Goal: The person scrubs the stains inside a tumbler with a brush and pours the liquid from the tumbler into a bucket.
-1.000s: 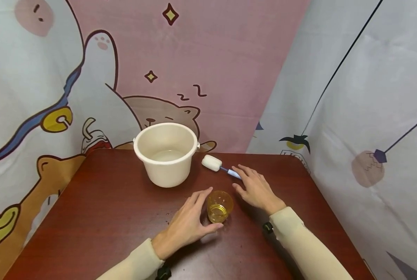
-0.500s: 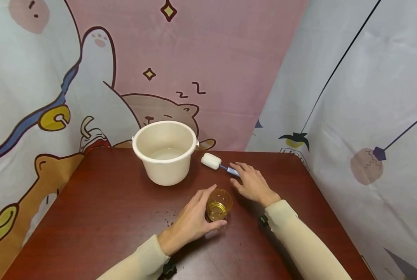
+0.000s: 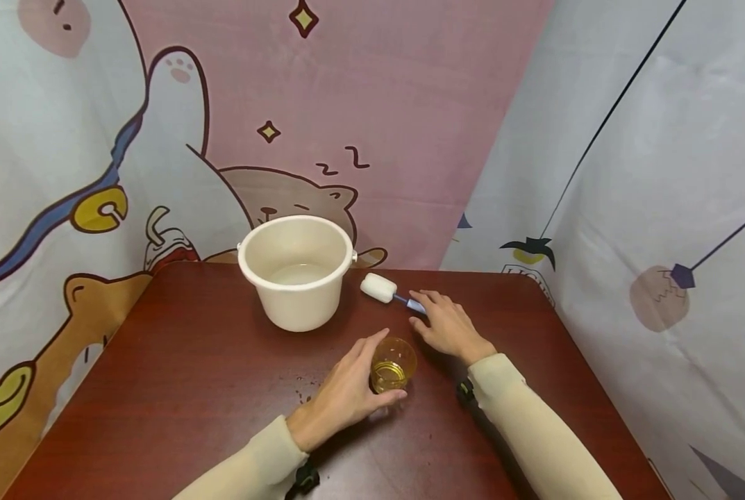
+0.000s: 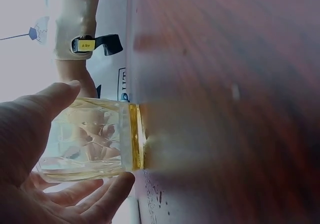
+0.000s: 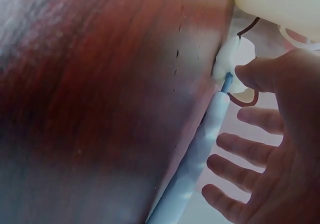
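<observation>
A transparent amber drinking glass [image 3: 394,365] stands upright on the table, with a yellow tint at its base. My left hand [image 3: 346,382] is at its left side, thumb and fingers spread around the glass [image 4: 95,139]; contact is hard to tell. Beyond it lies a sponge bottle brush, its white sponge head [image 3: 378,287] pointing left toward the bucket and its light blue handle [image 3: 416,306] toward my right hand [image 3: 450,326]. In the right wrist view, the fingers of that hand [image 5: 270,149] are extended and apart beside the brush handle [image 5: 192,159], not wrapped around it.
A cream bucket [image 3: 300,305] stands at the back of the dark red-brown table [image 3: 185,375], left of the brush. Small dark droplets or specks [image 3: 303,392] lie left of the glass. A printed cartoon cloth [image 3: 409,125] hangs behind the table and along its sides.
The left hand has shifted slightly right, closer around the glass. My right hand has drawn slightly left over the brush handle. Bucket, glass and brush stay in place.
</observation>
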